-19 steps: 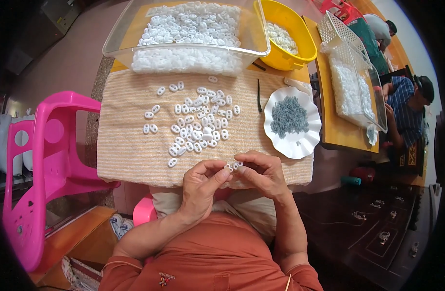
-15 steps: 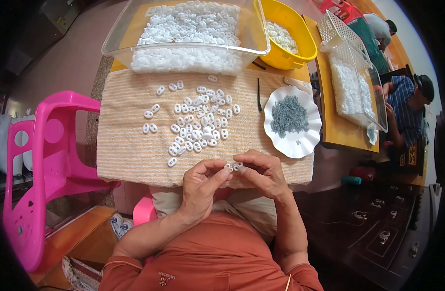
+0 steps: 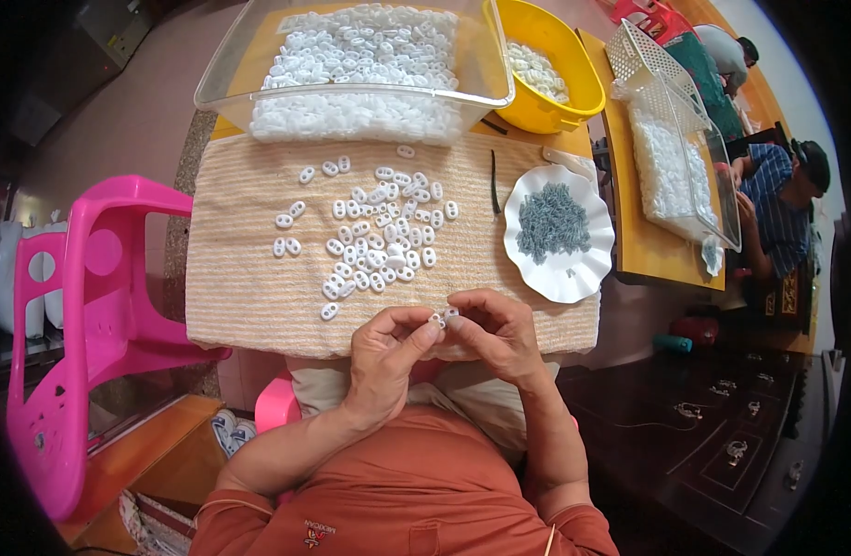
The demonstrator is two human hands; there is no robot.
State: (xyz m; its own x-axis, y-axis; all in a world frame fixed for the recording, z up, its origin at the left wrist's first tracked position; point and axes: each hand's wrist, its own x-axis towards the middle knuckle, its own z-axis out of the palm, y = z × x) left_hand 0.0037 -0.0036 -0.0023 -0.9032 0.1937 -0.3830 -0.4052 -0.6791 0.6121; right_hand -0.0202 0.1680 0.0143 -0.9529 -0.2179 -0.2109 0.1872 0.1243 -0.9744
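Both grips, left hand (image 3: 385, 345) and right hand (image 3: 496, 334), pinch one small white plastic piece (image 3: 438, 320) together over the desk's near edge; it looks light, stiff, slippery, best held by its rims.

To your left stands a bright pink moulded plastic chair (image 3: 82, 324), its backrest pierced with a round hole. At the far edge of the table in front of you sits a clear rectangular plastic tub (image 3: 351, 74), heaped with small white pieces, and just to its right a round yellow plastic bowl (image 3: 550, 69) holding a smaller heap. Further right, on a second orange-topped table (image 3: 643, 250), a white slatted plastic basket (image 3: 652, 56) lies tilted beside another clear plastic bin (image 3: 689, 167) — also filled with white pieces. Beyond it, a person in a blue striped shirt (image 3: 777, 199) sits bent over that table. At your lower right — a dark carved wooden cabinet (image 3: 722, 445).
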